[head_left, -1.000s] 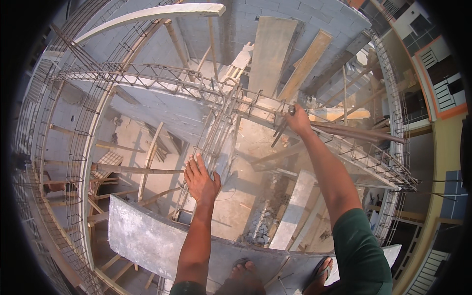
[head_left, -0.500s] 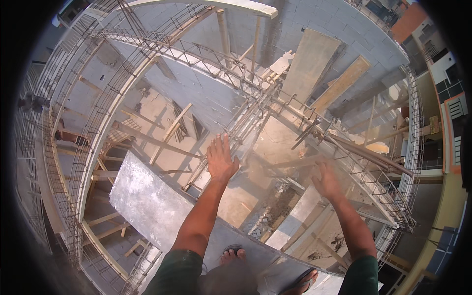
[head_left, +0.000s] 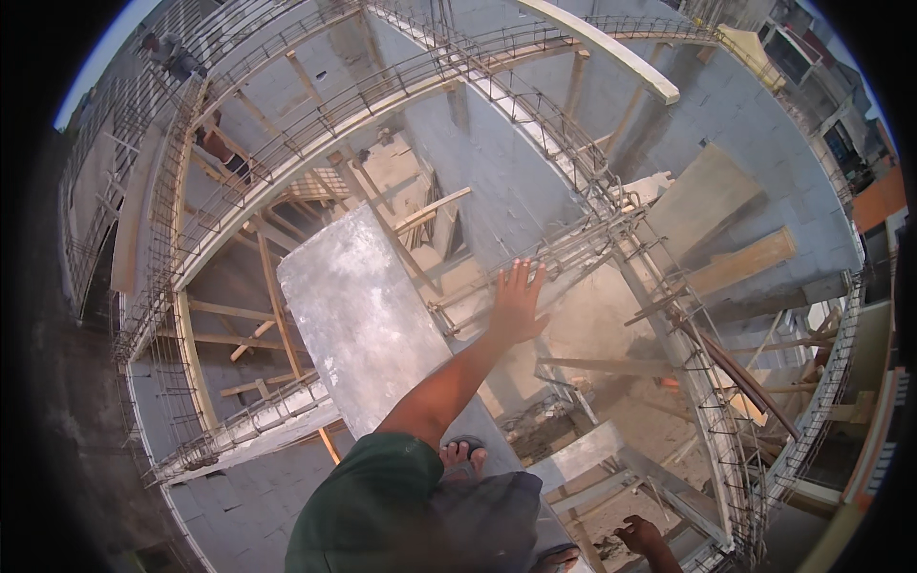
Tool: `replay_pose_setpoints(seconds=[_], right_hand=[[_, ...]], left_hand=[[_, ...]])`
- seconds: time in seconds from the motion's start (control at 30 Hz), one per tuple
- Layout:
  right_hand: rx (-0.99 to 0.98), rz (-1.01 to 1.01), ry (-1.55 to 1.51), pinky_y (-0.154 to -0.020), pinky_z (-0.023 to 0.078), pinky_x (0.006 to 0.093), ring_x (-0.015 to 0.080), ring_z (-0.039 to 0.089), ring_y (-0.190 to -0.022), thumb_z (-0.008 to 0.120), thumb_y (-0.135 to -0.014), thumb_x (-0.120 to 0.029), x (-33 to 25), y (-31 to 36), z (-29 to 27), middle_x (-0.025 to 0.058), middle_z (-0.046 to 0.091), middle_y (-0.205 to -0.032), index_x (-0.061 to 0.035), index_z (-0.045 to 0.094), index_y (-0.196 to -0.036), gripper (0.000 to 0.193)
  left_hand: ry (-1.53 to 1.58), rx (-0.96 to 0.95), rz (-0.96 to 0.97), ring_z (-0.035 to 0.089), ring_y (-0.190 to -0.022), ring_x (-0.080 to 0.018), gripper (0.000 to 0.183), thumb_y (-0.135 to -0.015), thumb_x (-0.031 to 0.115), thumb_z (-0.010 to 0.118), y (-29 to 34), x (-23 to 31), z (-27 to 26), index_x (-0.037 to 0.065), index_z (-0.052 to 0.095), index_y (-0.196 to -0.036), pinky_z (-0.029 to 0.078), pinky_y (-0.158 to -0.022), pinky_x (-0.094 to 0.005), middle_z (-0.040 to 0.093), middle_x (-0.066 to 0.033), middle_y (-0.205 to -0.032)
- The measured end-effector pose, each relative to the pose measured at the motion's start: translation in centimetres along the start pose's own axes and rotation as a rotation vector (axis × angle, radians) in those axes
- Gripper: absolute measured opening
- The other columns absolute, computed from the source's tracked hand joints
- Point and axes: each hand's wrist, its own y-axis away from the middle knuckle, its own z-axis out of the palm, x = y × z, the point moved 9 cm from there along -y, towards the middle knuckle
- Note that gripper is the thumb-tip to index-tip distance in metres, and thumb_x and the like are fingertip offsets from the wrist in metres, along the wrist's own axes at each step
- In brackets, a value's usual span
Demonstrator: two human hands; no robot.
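My left hand (head_left: 517,302) is stretched forward with its fingers spread and holds nothing. It hovers at the near end of a horizontal rebar cage (head_left: 573,250); contact with the bars is unclear. My right hand (head_left: 644,535) hangs low at the bottom edge, with nothing visible in it, and its fingers are too small and dark to read. I stand on the top of a grey concrete wall (head_left: 349,306), and my sandalled foot (head_left: 464,453) shows below my green sleeve.
A deep drop lies on both sides of the wall, with timber props (head_left: 250,336) below. A curved rebar beam (head_left: 315,124) runs along the left, and wooden planks (head_left: 743,264) lean at the right. Another person (head_left: 175,53) works on the far upper left.
The view has swung to the right and tilted. My left arm has stretched further out toward the rebar cage. My right hand has let go of the bars and dropped low beside me.
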Motion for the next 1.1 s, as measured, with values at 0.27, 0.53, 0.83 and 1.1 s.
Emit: replay_pose_setpoints(seconds=[0.27,0.53,0.83,1.1], right_hand=[[0.386,-0.247,-0.121,-0.076,0.064,0.0466,0.0402,0.082,-0.087,0.082,-0.098,-0.035,4.1,2.6,-0.8,0.0205,0.082,-0.088,0.0027,0.069,-0.124,0.048],[0.465,-0.518,0.216,-0.108,0.055,0.0556,0.0431,0.073,-0.114,0.087,-0.095,-0.041,6.9,-3.0,3.9,0.0269,0.079,-0.120,-0.0039,0.081,-0.119,0.044],[0.254,-0.315,0.216,-0.087,0.064,0.0491,0.0398,0.082,-0.099,0.080,-0.099,-0.039,-7.2,-7.3,-9.7,0.0208,0.083,-0.105,-0.0001,0.070,-0.131,0.052],[0.346,-0.612,-0.160,-0.087,0.061,0.0447,0.0292,0.081,-0.093,0.081,-0.101,-0.037,-32.9,-10.7,-12.6,0.0158,0.083,-0.102,-0.0006,0.073,-0.132,0.048]], left_hand=[[0.105,-0.516,0.300,0.052,-0.150,-0.0453,0.089,-0.093,0.049,0.079,19.1,8.3,6.8,0.008,0.049,-0.166,0.040,-0.123,-0.0621,0.059,-0.0252,-0.156],[0.137,-0.706,0.130,0.076,-0.115,-0.0426,0.063,-0.096,0.055,0.073,21.8,8.0,8.2,0.007,0.070,-0.136,0.061,-0.095,-0.0572,0.078,-0.0200,-0.121],[0.353,-0.112,0.185,0.068,-0.128,-0.0395,0.059,-0.100,0.039,0.074,20.8,7.0,0.7,0.007,0.065,-0.149,0.053,-0.110,-0.0539,0.073,-0.0186,-0.133],[-0.032,0.711,-0.554,0.046,-0.151,-0.0485,0.075,-0.099,0.033,0.079,28.0,-13.3,-16.3,0.000,0.051,-0.161,0.032,-0.127,-0.0609,0.052,-0.0279,-0.162]])
